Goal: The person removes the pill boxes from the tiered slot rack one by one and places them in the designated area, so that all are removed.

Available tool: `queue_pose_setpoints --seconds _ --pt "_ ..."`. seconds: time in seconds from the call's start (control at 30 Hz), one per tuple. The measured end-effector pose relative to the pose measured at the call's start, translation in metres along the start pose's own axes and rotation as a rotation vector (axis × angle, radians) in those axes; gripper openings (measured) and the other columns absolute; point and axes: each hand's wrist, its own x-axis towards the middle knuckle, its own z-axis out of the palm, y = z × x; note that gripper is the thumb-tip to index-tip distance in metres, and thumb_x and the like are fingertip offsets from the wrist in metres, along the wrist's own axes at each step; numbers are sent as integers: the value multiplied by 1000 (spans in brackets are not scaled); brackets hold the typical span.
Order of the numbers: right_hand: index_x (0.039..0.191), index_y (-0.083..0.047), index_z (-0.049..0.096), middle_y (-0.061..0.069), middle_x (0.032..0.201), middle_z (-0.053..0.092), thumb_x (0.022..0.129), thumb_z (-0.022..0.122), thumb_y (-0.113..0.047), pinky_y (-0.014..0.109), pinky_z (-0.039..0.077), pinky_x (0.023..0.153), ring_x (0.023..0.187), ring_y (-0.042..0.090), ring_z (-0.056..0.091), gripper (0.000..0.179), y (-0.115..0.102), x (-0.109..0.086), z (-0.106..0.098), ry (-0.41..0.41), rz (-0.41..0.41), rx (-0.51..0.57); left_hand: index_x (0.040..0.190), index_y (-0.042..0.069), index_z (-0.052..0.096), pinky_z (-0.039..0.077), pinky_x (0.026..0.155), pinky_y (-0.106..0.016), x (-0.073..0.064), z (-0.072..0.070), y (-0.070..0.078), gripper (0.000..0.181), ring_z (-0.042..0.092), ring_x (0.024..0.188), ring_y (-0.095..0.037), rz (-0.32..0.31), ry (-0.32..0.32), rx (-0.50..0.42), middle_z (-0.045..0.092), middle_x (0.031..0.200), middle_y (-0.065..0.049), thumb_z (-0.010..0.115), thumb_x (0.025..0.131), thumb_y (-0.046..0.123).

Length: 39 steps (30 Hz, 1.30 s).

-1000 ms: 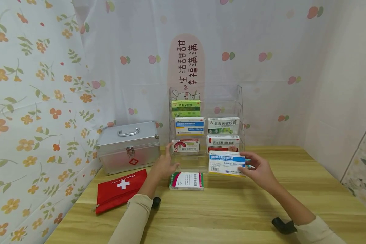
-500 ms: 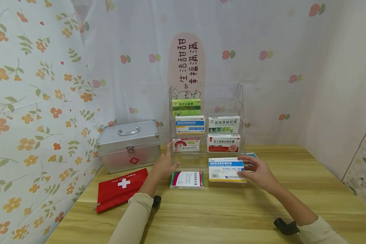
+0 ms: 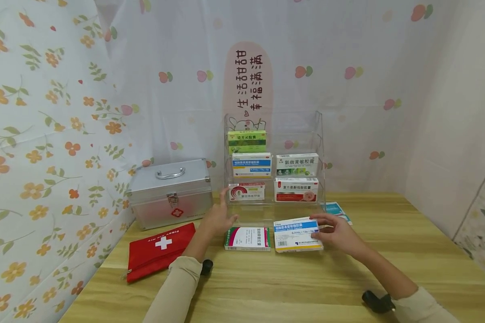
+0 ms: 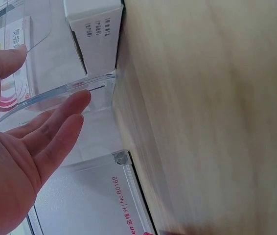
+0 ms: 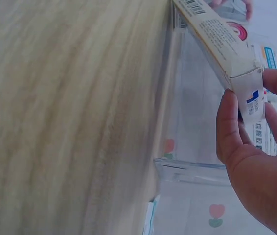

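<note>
My right hand (image 3: 339, 234) pinches a white and blue medicine box (image 3: 296, 235) by its right end, between thumb and fingers. In the right wrist view that box (image 5: 221, 41) is tilted, in front of the clear display rack (image 5: 192, 171). My left hand (image 3: 217, 220) is at the rack's left side; in the left wrist view its fingers (image 4: 62, 117) are extended and spread beside the clear side panel, with the thumb on the other side. Several medicine boxes stand on the rack, among them a red and white one (image 3: 246, 192) nearest my left hand.
A green and magenta medicine box (image 3: 248, 238) lies at the rack's front. To the left are a silver first-aid case (image 3: 171, 195) and a red first-aid pouch (image 3: 161, 253). A light blue packet (image 3: 338, 211) lies right of the rack, on the wooden table (image 3: 291, 287).
My right hand has brought the white and blue box down and slightly left, away from the rack's lower tier. The light blue packet behind it has come into view. My left hand stays put.
</note>
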Motion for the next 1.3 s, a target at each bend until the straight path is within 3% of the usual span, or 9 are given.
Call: queue_pose_setpoints --seconds 0.13,0.33,0.57,0.7,1.03,1.3 --pt "136 3 54 25 124 60 88 76 -15 29 56 78 106 31 62 56 2 3 1 -15 48 6 155 23 -3 46 50 -35 -1 -2 -2 97 51 50 -20 -5 -14 -1 51 61 -8 70 91 34" --pt "140 -1 51 26 130 58 89 75 -21 33 57 77 106 28 62 61 8 9 0 -28 141 31 157 26 -4 48 57 -38 -1 -8 -1 92 54 57 -21 41 -1 15 51 65 -6 64 96 37" --pt "139 -2 53 27 128 59 90 75 -22 34 57 77 99 25 63 58 14 10 6 -31 240 27 158 27 4 44 50 -33 -3 -4 -5 93 50 55 -19 36 51 5 50 68 -3 70 93 31" --pt "134 -1 58 25 123 63 90 74 -19 34 57 74 91 24 63 50 16 10 11 -21 258 36 157 25 9 43 51 -33 -4 -2 -7 93 51 59 -19 18 84 1 50 70 -3 74 90 30" --pt "132 0 58 24 122 63 92 72 -22 35 57 74 92 25 62 48 16 9 10 -56 258 2 154 23 12 46 56 -33 -2 -5 -3 90 53 63 -21 20 67 -34 51 72 -4 75 89 25" --pt "132 1 58 25 122 61 89 75 -14 35 57 68 90 23 60 49 15 11 13 -68 268 -45 152 24 13 45 54 -33 0 -10 3 89 53 61 -21 -58 37 -17 52 71 -6 76 88 27"
